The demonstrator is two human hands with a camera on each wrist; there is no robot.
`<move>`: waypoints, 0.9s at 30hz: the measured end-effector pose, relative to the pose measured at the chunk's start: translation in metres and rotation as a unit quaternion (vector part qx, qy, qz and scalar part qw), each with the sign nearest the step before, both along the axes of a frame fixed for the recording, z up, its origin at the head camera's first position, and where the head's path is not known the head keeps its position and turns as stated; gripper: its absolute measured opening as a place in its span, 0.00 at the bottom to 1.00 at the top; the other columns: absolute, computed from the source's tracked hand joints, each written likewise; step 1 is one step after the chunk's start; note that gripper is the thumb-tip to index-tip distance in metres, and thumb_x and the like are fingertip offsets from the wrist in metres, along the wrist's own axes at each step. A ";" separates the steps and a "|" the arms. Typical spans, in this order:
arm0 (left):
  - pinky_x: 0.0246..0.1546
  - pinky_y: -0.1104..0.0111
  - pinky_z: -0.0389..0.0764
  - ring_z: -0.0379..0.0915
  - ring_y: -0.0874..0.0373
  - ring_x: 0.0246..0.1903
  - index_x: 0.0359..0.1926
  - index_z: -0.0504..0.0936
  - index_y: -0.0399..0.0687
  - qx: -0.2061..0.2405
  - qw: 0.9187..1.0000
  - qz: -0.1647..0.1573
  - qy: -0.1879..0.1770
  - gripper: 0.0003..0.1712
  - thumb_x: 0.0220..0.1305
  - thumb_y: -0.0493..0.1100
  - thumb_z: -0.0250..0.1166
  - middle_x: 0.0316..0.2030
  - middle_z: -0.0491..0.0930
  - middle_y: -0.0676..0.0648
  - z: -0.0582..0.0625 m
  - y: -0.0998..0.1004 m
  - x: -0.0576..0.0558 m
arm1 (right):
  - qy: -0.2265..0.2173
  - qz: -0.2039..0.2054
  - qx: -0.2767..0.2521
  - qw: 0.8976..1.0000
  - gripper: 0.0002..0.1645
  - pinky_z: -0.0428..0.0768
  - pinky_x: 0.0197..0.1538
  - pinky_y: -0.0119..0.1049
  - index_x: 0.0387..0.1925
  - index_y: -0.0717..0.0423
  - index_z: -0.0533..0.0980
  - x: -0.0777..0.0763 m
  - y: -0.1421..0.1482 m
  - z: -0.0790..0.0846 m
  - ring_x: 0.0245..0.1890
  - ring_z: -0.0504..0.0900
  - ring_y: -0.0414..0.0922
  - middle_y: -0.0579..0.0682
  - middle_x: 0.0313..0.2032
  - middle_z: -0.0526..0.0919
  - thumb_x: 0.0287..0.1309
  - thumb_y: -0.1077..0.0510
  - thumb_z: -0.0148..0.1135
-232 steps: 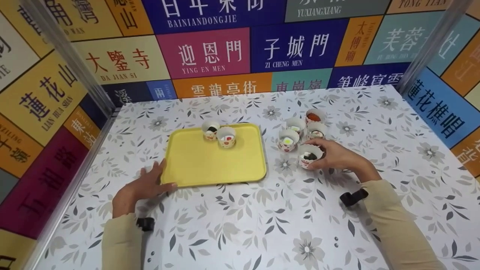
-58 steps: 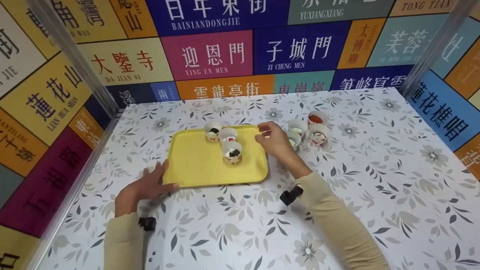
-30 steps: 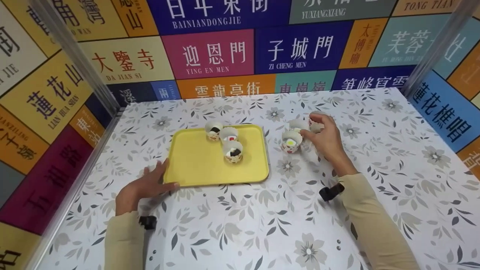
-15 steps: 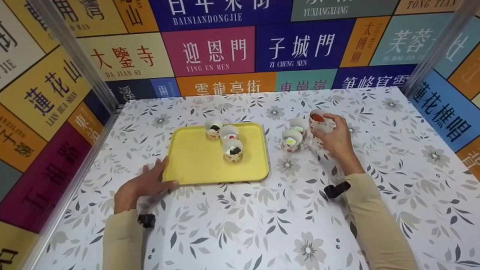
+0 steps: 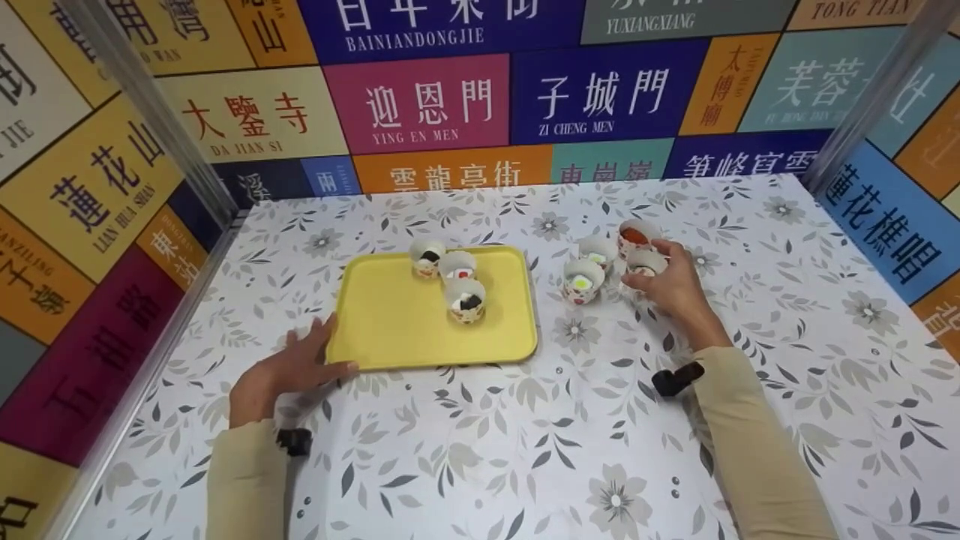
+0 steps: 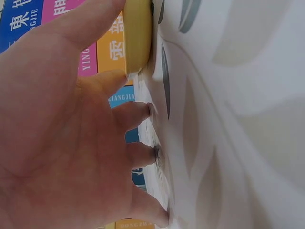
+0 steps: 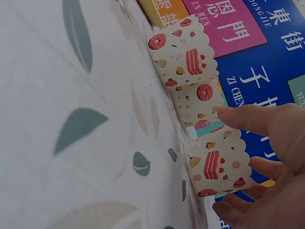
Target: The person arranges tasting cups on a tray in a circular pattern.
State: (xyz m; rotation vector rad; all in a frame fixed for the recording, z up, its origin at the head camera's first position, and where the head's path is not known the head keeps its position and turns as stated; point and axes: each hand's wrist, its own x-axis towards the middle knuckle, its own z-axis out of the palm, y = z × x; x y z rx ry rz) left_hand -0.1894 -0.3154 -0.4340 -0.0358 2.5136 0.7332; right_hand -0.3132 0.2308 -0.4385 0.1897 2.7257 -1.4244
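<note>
My right hand has its thumb and fingers around a scalloped paper baking cup at the right of the table. In the right wrist view this cup shows printed cake slices and doughnuts. My left hand rests at the near-left corner of a yellow tray, fingers spread and touching its edge. Three paper cups stand on the tray: one with black-and-white filling, one with a red spot, and a nearer black-and-white one.
Close to my right hand stand a cup with orange-red filling, a cup with a yellow-and-white piece and another cup behind it. The table has a floral cover. Colourful printed panels wall the back and sides.
The cup with dark filling went from the right onto the tray. My right hand returned to the right-hand cluster and lowered around another cup. My left hand stayed at the tray's corner.
</note>
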 end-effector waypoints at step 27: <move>0.69 0.28 0.27 0.10 0.31 0.75 0.80 0.28 0.60 0.000 1.000 0.001 -0.004 0.65 0.59 0.75 0.60 0.79 0.22 0.39 -0.001 -0.001 -0.001 | -0.049 -0.018 -0.009 0.999 0.53 0.61 0.75 0.55 0.77 0.64 0.47 -0.001 0.002 -0.005 0.71 0.62 0.62 0.68 0.73 0.59 0.60 0.58 0.67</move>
